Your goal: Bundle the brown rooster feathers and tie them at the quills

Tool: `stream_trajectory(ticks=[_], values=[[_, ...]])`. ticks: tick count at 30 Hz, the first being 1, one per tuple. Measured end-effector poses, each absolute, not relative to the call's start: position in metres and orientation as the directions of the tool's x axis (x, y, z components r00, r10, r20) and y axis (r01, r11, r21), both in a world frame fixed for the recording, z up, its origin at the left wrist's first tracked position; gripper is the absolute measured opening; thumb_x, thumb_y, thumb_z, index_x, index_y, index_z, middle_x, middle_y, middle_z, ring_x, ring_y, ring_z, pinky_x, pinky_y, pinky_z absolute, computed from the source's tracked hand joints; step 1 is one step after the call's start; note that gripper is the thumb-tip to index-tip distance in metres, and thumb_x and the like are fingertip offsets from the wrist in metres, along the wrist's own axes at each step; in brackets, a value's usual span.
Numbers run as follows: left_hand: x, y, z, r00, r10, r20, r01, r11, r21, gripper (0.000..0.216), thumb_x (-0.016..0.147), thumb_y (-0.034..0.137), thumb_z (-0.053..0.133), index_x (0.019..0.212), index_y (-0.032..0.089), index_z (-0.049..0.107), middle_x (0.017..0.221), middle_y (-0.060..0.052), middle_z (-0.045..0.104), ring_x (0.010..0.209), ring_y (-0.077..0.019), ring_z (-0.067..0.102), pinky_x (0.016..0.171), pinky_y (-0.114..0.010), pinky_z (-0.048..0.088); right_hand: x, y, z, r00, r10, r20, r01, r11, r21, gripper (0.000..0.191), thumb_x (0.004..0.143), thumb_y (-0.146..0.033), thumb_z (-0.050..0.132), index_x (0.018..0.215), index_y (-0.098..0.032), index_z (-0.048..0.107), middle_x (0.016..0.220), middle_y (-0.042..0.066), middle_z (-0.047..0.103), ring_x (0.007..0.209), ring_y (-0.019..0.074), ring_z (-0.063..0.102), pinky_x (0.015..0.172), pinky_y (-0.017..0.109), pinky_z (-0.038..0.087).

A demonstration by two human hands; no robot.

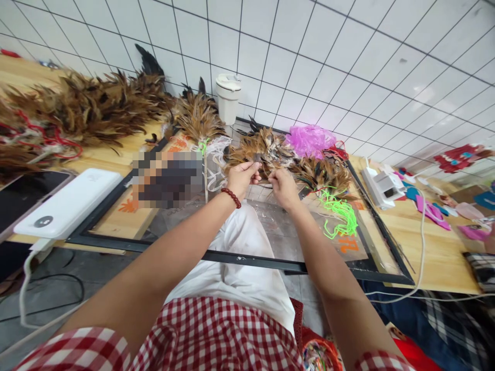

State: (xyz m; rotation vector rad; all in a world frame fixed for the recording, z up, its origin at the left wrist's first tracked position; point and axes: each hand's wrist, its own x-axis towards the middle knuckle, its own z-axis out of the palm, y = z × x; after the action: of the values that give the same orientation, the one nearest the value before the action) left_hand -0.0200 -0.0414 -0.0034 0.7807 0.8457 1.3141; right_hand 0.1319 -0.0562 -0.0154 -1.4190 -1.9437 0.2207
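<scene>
Fingers (252, 171) of your left hand (242, 179) are pinched together on the near edge of the brown feather bundle (266, 148), and your right hand (284, 188) is right beside it, its fingertips (273, 178) also closed on the feathers. The two hands almost touch. That bundle lies at twelve o'clock from your hands, on the black-framed glass pane (240, 259), and a red bead bracelet (231, 197) circles your left wrist. At one o'clock a pink mesh wad (309, 140) sits just behind the bundle. At four o'clock, neon green string (340, 215) trails across the pane. A white lidded cup (228, 98) stands at eleven o'clock by the tiled wall. Over at nine o'clock you have a white power bank (69, 203), and past it, at ten o'clock, a big feather pile (85, 108).
</scene>
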Motion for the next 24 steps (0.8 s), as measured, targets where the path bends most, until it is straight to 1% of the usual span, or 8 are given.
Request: stream_trajectory(ticks=[2, 4, 6, 9, 12, 16, 19, 24], values=[[-0.0192, -0.0417, -0.0033, 0.056, 0.995, -0.089, -0.482, 0.104, 0.87, 0.017, 0.07, 0.026, 0.074, 0.074, 0.011, 0.066, 0.054, 0.003, 0.053, 0.046, -0.005, 0.051, 0.046, -0.017, 0.039, 0.1318, -0.054, -0.0128, 0.03, 0.881, 0.472, 0.591, 0.365, -0.719, 0.01, 0.082, -0.028, 0.051, 0.078, -0.02, 0.056, 0.077, 0.003, 0.056, 0.073, 0.016, 0.051, 0.073, 0.029, 0.043], [-0.0186, -0.0416, -0.0034, 0.041, 0.995, -0.096, -0.469, 0.104, 0.877, 0.015, 0.069, 0.023, 0.074, 0.073, 0.011, 0.067, 0.056, 0.003, 0.056, 0.046, -0.0041, 0.05, 0.045, -0.017, 0.039, 0.1317, -0.0514, -0.0106, 0.174, 0.899, 0.401, 0.335, 0.329, -0.883, 0.018, 0.08, -0.039, 0.055, 0.079, -0.021, 0.053, 0.068, -0.002, 0.051, 0.062, 0.0126, 0.048, 0.062, 0.026, 0.041], [-0.0184, -0.0414, -0.0034, 0.027, 0.994, -0.102, -0.457, 0.103, 0.884, 0.013, 0.068, 0.021, 0.075, 0.071, 0.011, 0.067, 0.061, 0.001, 0.06, 0.047, -0.0033, 0.049, 0.046, -0.017, 0.039, 0.1315, -0.0492, -0.0095, 0.235, 0.925, 0.298, 0.099, 0.282, -0.954, 0.028, 0.075, -0.047, 0.061, 0.079, -0.022, 0.05, 0.063, -0.005, 0.048, 0.055, 0.0103, 0.046, 0.056, 0.024, 0.04], [-0.0189, -0.0417, -0.0032, 0.042, 0.994, -0.105, -0.429, 0.113, 0.896, 0.012, 0.069, 0.02, 0.074, 0.069, 0.011, 0.066, 0.07, -0.001, 0.066, 0.047, -0.0032, 0.05, 0.044, -0.017, 0.039, 0.1306, -0.0475, -0.0094, 0.249, 0.947, 0.203, -0.102, 0.235, -0.967, 0.036, 0.068, -0.05, 0.069, 0.078, -0.023, 0.048, 0.061, -0.006, 0.05, 0.055, 0.009, 0.05, 0.055, 0.022, 0.043], [-0.0194, -0.0433, -0.0028, 0.124, 0.986, -0.11, -0.38, 0.149, 0.913, 0.011, 0.071, 0.02, 0.073, 0.072, 0.011, 0.066, 0.073, -0.004, 0.068, 0.046, -0.0043, 0.052, 0.042, -0.017, 0.039, 0.1292, -0.0478, -0.0097, 0.25, 0.949, 0.19, -0.175, 0.237, -0.956, 0.036, 0.065, -0.047, 0.072, 0.077, -0.022, 0.049, 0.062, -0.007, 0.051, 0.057, 0.0083, 0.055, 0.058, 0.022, 0.046], [-0.0181, -0.0458, -0.003, 0.223, 0.966, -0.133, -0.309, 0.199, 0.93, 0.008, 0.072, 0.016, 0.071, 0.07, 0.01, 0.066, 0.062, -0.003, 0.065, 0.047, -0.0081, 0.057, 0.044, -0.019, 0.042, 0.127, -0.0492, -0.0088, 0.27, 0.943, 0.193, -0.132, 0.235, -0.963, 0.034, 0.066, -0.045, 0.071, 0.078, -0.021, 0.049, 0.064, -0.007, 0.053, 0.059, 0.0084, 0.058, 0.06, 0.022, 0.049], [-0.0164, -0.0465, -0.0038, 0.241, 0.962, -0.129, -0.255, 0.191, 0.948, 0.009, 0.072, 0.014, 0.07, 0.066, 0.009, 0.066, 0.061, -0.004, 0.065, 0.048, -0.008, 0.058, 0.047, -0.019, 0.044, 0.1259, -0.0502, -0.0072, 0.259, 0.95, 0.172, -0.147, 0.215, -0.965, 0.035, 0.064, -0.044, 0.073, 0.077, -0.021, 0.05, 0.063, -0.007, 0.054, 0.06, 0.0084, 0.058, 0.06, 0.022, 0.049], [-0.0161, -0.0451, -0.0053, 0.225, 0.967, -0.119, -0.282, 0.181, 0.942, 0.012, 0.071, 0.012, 0.071, 0.062, 0.009, 0.064, 0.058, -0.003, 0.063, 0.049, -0.0071, 0.056, 0.05, -0.02, 0.045, 0.1257, -0.0521, -0.0051, 0.149, 0.984, 0.095, -0.297, 0.137, -0.945, 0.04, 0.056, -0.042, 0.08, 0.077, -0.02, 0.054, 0.061, -0.007, 0.055, 0.06, 0.0086, 0.059, 0.058, 0.021, 0.047]])
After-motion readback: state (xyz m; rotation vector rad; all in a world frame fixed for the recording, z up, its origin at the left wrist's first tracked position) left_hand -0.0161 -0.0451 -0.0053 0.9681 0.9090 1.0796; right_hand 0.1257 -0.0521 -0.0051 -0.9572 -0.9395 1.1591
